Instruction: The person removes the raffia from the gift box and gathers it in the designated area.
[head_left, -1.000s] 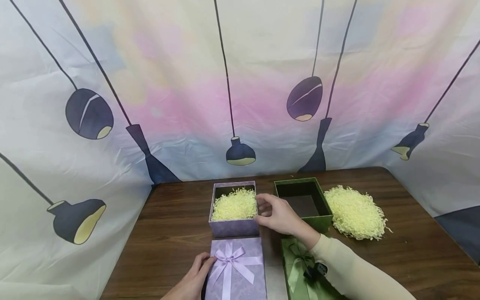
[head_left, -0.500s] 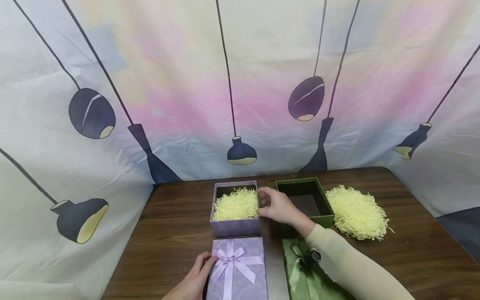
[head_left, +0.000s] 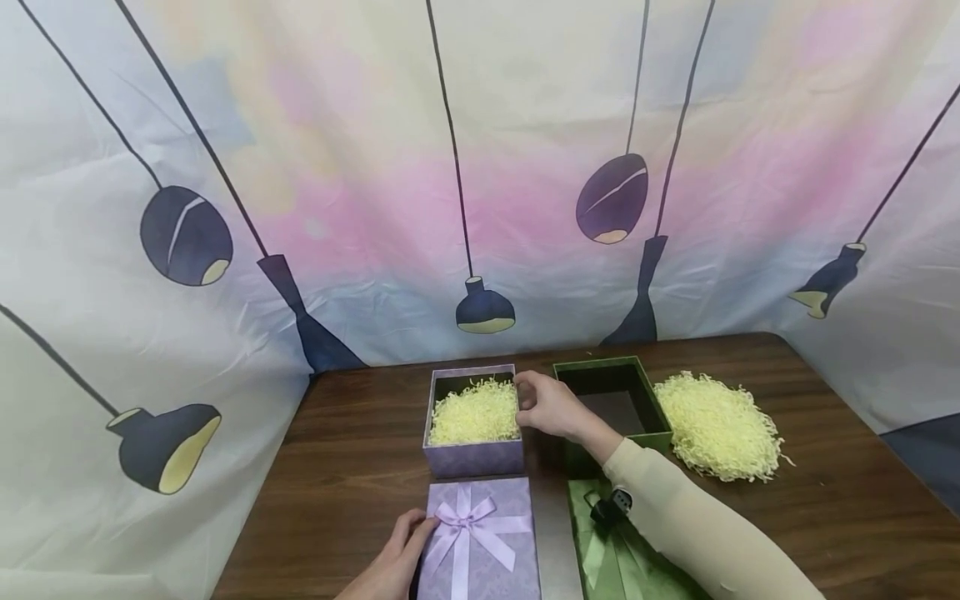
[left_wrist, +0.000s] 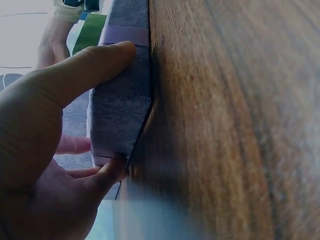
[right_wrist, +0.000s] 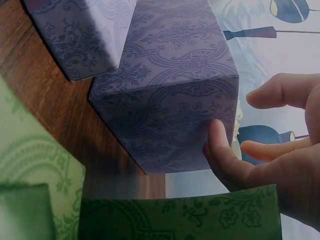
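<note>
The purple box [head_left: 474, 460] lies just left of my right hand [head_left: 552, 407], the nearer one, whose fingers stand apart at its wall (my left hand's [head_left: 393, 557] fingers grip the purple lid [head_left: 487, 568]).

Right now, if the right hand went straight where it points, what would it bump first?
The right hand would probably meet the open purple box first; its fingers look close, but touching is hard to tell.

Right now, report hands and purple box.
Left hand on purple lid. Right hand at rim of purple box. Shreds inside. Possible snag: green box beside right hand.
</note>
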